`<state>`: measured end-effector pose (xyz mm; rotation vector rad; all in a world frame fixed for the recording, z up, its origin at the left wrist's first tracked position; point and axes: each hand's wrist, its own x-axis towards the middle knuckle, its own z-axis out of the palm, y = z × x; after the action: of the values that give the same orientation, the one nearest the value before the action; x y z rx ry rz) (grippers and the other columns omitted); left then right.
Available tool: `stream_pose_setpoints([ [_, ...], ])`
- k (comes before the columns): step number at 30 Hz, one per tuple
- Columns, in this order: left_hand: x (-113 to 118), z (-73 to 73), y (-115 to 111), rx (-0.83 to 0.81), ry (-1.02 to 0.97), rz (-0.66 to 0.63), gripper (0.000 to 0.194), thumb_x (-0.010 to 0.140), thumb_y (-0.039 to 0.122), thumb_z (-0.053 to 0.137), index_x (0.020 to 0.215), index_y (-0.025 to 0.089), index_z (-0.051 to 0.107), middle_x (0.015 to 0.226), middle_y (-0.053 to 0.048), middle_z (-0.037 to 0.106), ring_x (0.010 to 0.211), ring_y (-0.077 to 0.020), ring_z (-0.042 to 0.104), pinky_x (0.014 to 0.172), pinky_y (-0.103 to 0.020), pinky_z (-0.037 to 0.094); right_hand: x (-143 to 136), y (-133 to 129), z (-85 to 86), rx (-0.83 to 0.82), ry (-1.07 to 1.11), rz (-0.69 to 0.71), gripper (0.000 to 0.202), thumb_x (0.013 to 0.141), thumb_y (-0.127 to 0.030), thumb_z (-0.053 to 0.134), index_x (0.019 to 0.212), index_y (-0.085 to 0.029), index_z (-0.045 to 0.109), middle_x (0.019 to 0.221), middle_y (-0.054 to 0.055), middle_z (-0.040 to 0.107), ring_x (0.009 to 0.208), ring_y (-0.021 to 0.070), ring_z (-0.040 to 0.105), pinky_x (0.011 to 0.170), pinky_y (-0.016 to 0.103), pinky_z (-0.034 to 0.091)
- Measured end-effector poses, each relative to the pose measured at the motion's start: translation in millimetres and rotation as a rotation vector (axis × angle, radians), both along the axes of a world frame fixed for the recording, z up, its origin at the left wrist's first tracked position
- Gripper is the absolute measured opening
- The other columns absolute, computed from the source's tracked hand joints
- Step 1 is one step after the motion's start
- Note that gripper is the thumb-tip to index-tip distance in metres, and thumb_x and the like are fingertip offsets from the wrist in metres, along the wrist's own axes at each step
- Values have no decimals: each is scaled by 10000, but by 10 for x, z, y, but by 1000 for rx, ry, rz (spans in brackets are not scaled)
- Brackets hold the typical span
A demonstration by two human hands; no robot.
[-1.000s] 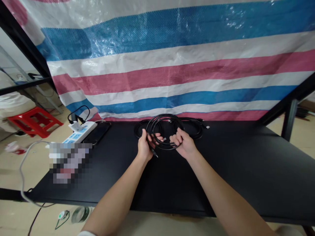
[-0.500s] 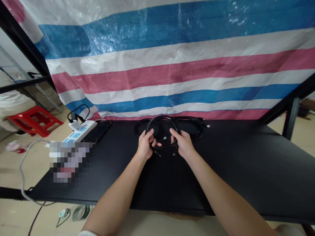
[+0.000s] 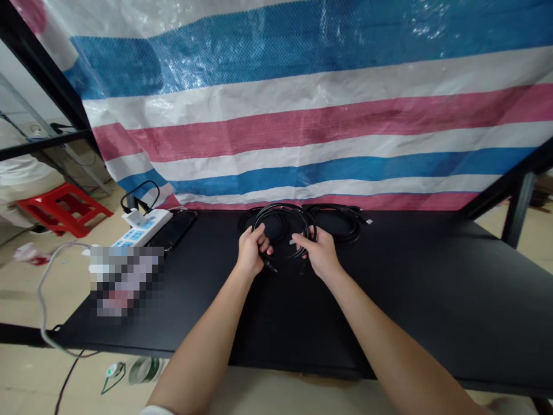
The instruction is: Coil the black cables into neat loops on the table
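So the right grip (image 3: 320,251) has rolled over since a second ago, from curled fist to thumb poking toward the left grip (image 3: 251,249). The black cable coil's (image 3: 283,206) spread loops are bunched closer now, and a blurry cable end (image 3: 302,269) now dangles below.

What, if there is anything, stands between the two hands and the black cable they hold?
Nothing visible: the left hand and right hand hold the cable directly. The other coils lie behind it.

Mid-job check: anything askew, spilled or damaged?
No spill or damage stands out, and the held black coil looks fine. The grey cord loops off the table at left, a possible snag; a crumpled pinkish item lies on the floor like litter.
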<state>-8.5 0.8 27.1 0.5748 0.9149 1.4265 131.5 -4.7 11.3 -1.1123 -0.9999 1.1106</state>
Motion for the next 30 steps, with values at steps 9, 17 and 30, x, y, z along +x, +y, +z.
stream_pose_setpoints([
  [9,5,-105,40,80,518,95,251,688,231,702,544,193,500,372,63,465,344,-100,474,407,-200,339,215,-7,180,-195,318,352,364,409,-337,846,498,-194,524,386,-81,396,404,68,389,422,227,371],
  [17,6,-58,39,40,501,240,118,713,81,602,709,198,590,453,67,535,350,-93,480,400,-192,352,171,-42,205,-113,272,405,334,453,-341,820,640,-208,577,424,-78,484,370,94,438,398,241,361],
  [30,-30,54,21,-152,35,-38,254,576,123,696,583,167,446,440,110,307,361,-18,269,337,-137,252,106,-3,20,94,-216,139,431,684,-622,604,792,-210,539,407,-100,404,322,102,399,392,261,383],
])
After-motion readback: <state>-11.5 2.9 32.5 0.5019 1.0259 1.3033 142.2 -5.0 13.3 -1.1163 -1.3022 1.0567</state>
